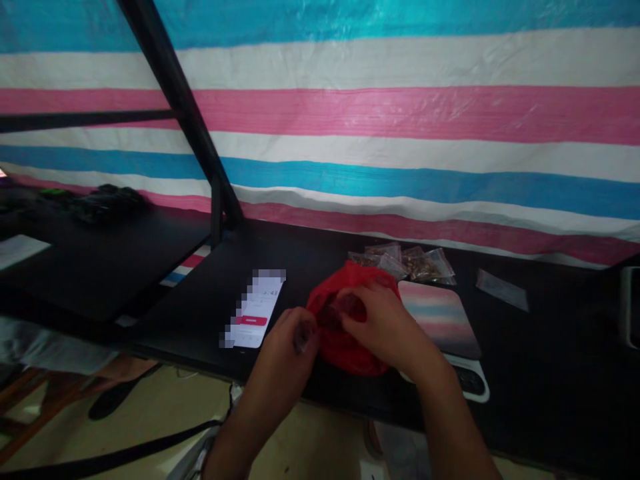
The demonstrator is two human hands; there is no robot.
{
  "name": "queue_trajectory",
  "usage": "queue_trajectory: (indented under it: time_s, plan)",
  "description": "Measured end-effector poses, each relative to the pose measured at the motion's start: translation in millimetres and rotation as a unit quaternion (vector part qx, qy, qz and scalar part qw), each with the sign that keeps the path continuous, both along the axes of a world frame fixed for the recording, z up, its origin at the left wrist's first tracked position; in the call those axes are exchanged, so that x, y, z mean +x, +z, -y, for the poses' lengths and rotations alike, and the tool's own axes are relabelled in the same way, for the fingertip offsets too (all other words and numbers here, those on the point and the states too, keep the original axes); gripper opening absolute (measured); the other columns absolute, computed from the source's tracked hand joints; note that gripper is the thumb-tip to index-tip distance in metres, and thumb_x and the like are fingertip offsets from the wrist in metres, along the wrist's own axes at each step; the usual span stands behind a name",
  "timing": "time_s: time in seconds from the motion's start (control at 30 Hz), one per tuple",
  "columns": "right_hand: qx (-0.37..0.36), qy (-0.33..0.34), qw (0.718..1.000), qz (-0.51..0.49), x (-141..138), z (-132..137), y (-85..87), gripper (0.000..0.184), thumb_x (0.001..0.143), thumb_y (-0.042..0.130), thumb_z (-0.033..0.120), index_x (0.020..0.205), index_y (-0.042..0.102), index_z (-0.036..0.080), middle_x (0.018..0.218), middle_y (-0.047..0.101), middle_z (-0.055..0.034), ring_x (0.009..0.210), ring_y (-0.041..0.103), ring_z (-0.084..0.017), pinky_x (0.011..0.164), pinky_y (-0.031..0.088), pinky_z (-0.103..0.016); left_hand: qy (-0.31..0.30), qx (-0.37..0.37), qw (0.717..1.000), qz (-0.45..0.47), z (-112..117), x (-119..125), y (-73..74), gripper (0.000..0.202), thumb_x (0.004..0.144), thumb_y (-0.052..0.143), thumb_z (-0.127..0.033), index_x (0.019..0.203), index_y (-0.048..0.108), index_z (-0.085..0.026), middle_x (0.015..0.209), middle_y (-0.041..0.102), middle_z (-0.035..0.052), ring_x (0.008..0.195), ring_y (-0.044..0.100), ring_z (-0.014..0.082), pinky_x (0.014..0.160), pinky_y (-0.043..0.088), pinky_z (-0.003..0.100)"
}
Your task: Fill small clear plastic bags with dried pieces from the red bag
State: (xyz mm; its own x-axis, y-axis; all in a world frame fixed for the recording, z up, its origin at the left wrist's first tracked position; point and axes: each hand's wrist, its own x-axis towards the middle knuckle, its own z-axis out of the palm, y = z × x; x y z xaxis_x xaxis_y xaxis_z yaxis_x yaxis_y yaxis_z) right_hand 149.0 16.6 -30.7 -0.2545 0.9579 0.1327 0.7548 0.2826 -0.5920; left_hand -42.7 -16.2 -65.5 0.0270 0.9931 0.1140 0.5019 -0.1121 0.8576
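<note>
The right hand (373, 317) works in the mouth of a thin, crinkled red plastic bag (353, 360) by the front edge of a flat black desk (545, 367).
Left hand (287, 343) curls around a crumpled clear plastic piece (303, 335); whether the right pinches anything, I can't tell. Next probably calls for an open mouth.

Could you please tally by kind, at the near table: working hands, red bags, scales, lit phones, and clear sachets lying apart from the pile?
Left hand and right hand: 2
Red bag: 1
Scale: 1
Lit phone: 1
Lone clear sachet: 1
Total: 6
</note>
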Motion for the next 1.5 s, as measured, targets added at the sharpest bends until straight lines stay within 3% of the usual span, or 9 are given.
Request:
queue_trajectory:
  time_s: [0.1, 0.2, 0.37, 0.7, 0.97, 1.17, 1.5]
  plan:
    - [0.048, -0.073, 0.995, 0.047, -8, -9, -12.3, 0.021, 0.093, 0.071, 0.024, 0.113, 0.076, 0.022, 0.117, 0.074, -0.0123, 0.11, 0.067, -0.031, 0.098, 0.049, -0.045, 0.008, -0.035, 0.999, 0.037, -5, -1, 0.0, 0.018, 0.086, 0.063, -0.041, 0.082, 0.06, -0.024, 0.078, 0.062, -0.0007, 0.071, 0.058, 0.0206, 0.066, 0.046, 0.032]
    - [0.059, -0.092, 0.991, 0.079, -17, -14, -20.9, 0.018, 0.095, 0.069, 0.025, 0.111, 0.075, 0.021, 0.12, 0.073, -0.0142, 0.114, 0.066, -0.032, 0.101, 0.048, -0.046, 0.034, -0.048, 0.997, 0.053, -12, 0, 0.4, 0.028, 0.086, 0.065, -0.047, 0.074, 0.054, -0.024, 0.065, 0.051, -0.0053, 0.061, 0.049, 0.0169, 0.059, 0.04, 0.029]
    - [0.091, -0.111, 0.987, 0.068, -29, -18, -23.1, 0.023, 0.097, 0.066, 0.023, 0.118, 0.072, 0.02, 0.125, 0.073, -0.0147, 0.118, 0.064, -0.033, 0.103, 0.047, -0.048, 0.086, -0.034, 0.995, 0.035, -24, 4, 1.3, 0.027, 0.084, 0.064, -0.032, 0.066, 0.045, -0.025, 0.06, 0.044, -0.0075, 0.059, 0.044, 0.0148, 0.059, 0.033, 0.028]
    - [0.114, -0.06, 0.991, 0.031, -37, -27, -31.9, 0.019, 0.1, 0.064, 0.021, 0.117, 0.072, 0.022, 0.124, 0.075, -0.0108, 0.118, 0.063, -0.033, 0.104, 0.044, -0.047, 0.124, -0.01, 0.989, 0.074, -30, 4, 7.1, 0.026, 0.071, 0.059, -0.007, 0.064, 0.042, -0.024, 0.06, 0.041, -0.0086, 0.062, 0.042, 0.0143, 0.062, 0.029, 0.027]
    - [0.106, -0.017, 0.994, 0.019, -45, -33, -33.1, 0.023, 0.097, 0.067, 0.016, 0.118, 0.072, 0.023, 0.124, 0.075, -0.009, 0.115, 0.065, -0.029, 0.102, 0.047, -0.044, 0.146, -0.013, 0.974, 0.173, -40, 1, -4.5, 0.02, 0.068, 0.059, -0.02, 0.062, 0.041, -0.025, 0.058, 0.039, -0.008, 0.06, 0.036, 0.0134, 0.059, 0.029, 0.026]
    - [0.109, -0.028, 0.994, 0.013, -44, -30, -35.1, 0.026, 0.098, 0.068, 0.021, 0.124, 0.07, 0.021, 0.125, 0.074, -0.0103, 0.117, 0.066, -0.03, 0.105, 0.048, -0.044, 0.163, -0.014, 0.96, 0.227, -44, 1, -2.8, 0.022, 0.063, 0.063, -0.031, 0.063, 0.042, -0.025, 0.059, 0.039, -0.0078, 0.059, 0.033, 0.0121, 0.054, 0.028, 0.024]
    - [0.063, -0.074, 0.994, 0.052, -44, -29, -31.3, 0.027, 0.1, 0.065, 0.022, 0.126, 0.071, 0.019, 0.128, 0.072, -0.0112, 0.119, 0.065, -0.03, 0.105, 0.047, -0.041, 0.156, -0.023, 0.945, 0.288, -49, 7, 1.1, 0.022, 0.057, 0.065, -0.029, 0.062, 0.044, -0.024, 0.059, 0.041, -0.0075, 0.058, 0.035, 0.0112, 0.05, 0.03, 0.022]
